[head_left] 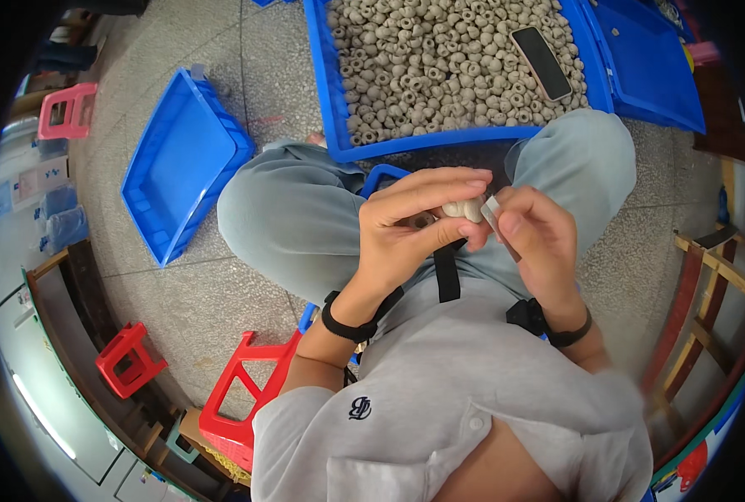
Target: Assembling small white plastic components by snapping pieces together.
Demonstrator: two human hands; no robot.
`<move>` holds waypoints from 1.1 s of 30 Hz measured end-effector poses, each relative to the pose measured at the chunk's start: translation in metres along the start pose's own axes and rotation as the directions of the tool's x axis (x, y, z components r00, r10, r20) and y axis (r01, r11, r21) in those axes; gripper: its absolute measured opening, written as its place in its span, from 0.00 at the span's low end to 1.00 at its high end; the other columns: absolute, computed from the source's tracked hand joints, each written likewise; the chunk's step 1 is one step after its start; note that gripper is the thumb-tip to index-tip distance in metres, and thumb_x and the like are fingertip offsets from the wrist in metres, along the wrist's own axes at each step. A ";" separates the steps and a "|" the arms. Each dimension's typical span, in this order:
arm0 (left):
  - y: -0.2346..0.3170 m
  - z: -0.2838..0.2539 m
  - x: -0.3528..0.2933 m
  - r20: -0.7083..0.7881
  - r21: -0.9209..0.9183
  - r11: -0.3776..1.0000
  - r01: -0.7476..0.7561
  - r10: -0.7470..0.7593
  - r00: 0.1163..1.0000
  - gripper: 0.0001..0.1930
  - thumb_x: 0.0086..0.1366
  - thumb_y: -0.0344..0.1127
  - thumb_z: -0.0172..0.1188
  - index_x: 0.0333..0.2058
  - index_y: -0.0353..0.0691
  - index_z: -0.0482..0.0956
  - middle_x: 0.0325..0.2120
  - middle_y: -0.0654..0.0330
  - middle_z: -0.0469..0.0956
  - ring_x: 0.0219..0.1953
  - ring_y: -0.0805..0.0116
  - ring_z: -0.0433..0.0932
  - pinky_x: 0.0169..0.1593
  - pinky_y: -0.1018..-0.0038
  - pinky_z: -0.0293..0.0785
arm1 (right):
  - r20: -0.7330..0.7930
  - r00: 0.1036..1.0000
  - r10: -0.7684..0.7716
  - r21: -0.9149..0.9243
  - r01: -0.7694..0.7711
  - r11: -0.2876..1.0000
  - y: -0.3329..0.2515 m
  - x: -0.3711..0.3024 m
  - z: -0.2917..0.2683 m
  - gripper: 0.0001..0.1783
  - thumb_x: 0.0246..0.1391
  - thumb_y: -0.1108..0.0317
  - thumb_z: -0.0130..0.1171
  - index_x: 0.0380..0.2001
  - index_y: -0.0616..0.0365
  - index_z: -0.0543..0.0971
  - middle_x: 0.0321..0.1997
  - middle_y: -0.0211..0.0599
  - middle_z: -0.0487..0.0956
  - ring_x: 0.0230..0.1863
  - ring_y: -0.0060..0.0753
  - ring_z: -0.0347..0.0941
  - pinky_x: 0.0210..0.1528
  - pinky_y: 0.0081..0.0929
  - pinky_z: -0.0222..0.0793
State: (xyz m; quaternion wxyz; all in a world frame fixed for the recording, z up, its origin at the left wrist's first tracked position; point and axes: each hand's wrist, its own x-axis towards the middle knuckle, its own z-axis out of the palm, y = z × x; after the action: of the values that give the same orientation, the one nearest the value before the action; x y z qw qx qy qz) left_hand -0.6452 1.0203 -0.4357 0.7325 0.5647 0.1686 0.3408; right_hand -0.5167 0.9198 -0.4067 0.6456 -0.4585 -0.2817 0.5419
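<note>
My left hand [398,216] is closed around a few small, rounded, pale beige pieces [463,208], which look like unglazed clay. One with a dark hollow [423,220] shows between palm and fingers. In my right hand [542,227], thumb and fingers pinch a thin flat strip [491,211], greyish and blade-like. Its upper end is close beside the pale pieces; whether it touches them I cannot tell. Both hands meet above my lap. Beyond my knees is a blue tub [332,109] filled with many similar round, hollow pieces [439,71].
A phone [542,64] lies on the pieces in the tub. To its right is another blue container [653,71]. A blue tray [180,163] rests on the floor at left. Red stools [243,393] stand behind left; a pink stool [67,110] is farther off.
</note>
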 end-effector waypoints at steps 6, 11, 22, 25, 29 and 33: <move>0.009 -0.001 0.003 0.010 -0.034 0.997 0.065 -0.065 0.998 0.17 0.48 0.26 0.63 0.39 0.31 0.75 0.41 0.48 0.73 0.38 0.65 0.75 0.38 0.76 0.75 | 0.035 0.999 -0.037 -0.015 0.038 0.999 0.002 0.004 -0.002 0.06 0.55 0.73 0.48 0.27 0.65 0.70 0.27 0.34 0.72 0.30 0.20 0.69 0.34 0.18 0.65; 0.005 -0.001 0.005 0.023 -0.052 0.998 -0.019 0.020 1.000 0.15 0.50 0.21 0.60 0.39 0.31 0.76 0.40 0.49 0.73 0.31 0.69 0.77 0.31 0.80 0.75 | 0.045 0.999 -0.025 -0.009 0.026 1.000 0.000 0.005 -0.001 0.06 0.55 0.74 0.48 0.27 0.65 0.71 0.26 0.34 0.72 0.29 0.20 0.69 0.33 0.17 0.65; 0.004 0.001 -0.002 0.022 0.042 0.999 -0.031 0.030 0.999 0.18 0.49 0.29 0.63 0.39 0.30 0.75 0.40 0.48 0.73 0.40 0.64 0.74 0.40 0.75 0.74 | 0.036 0.999 0.006 -0.022 -0.005 1.000 0.004 -0.002 0.001 0.06 0.54 0.73 0.49 0.27 0.65 0.72 0.26 0.33 0.73 0.27 0.18 0.68 0.30 0.15 0.63; 0.006 0.003 -0.003 0.001 0.045 0.999 0.016 -0.016 1.000 0.18 0.49 0.29 0.63 0.40 0.30 0.75 0.41 0.48 0.73 0.40 0.64 0.74 0.40 0.75 0.74 | -0.069 0.996 -0.048 -0.003 0.048 0.999 0.005 -0.001 0.012 0.07 0.54 0.72 0.49 0.26 0.64 0.72 0.25 0.32 0.73 0.25 0.17 0.68 0.26 0.13 0.60; 0.006 0.002 -0.003 0.008 0.021 1.000 0.003 -0.004 1.000 0.18 0.48 0.29 0.64 0.40 0.31 0.75 0.41 0.48 0.73 0.41 0.64 0.74 0.40 0.75 0.73 | -0.035 0.998 -0.055 0.016 0.056 0.998 0.009 -0.002 0.003 0.08 0.55 0.72 0.48 0.27 0.65 0.72 0.26 0.33 0.73 0.26 0.17 0.68 0.28 0.15 0.63; 0.004 0.002 -0.003 -0.001 0.004 1.000 0.003 -0.003 1.000 0.19 0.47 0.29 0.64 0.40 0.32 0.75 0.41 0.47 0.73 0.41 0.64 0.74 0.42 0.74 0.73 | 0.029 0.999 -0.030 0.041 0.029 0.999 0.007 -0.002 -0.003 0.08 0.55 0.72 0.47 0.28 0.67 0.72 0.27 0.35 0.72 0.28 0.19 0.68 0.34 0.20 0.69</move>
State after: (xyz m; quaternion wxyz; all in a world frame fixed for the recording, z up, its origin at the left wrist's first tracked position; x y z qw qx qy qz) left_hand -0.6473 1.0180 -0.4315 0.7318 0.5657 0.1704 0.3396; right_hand -0.5177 0.9168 -0.4143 0.6585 -0.4329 -0.2870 0.5445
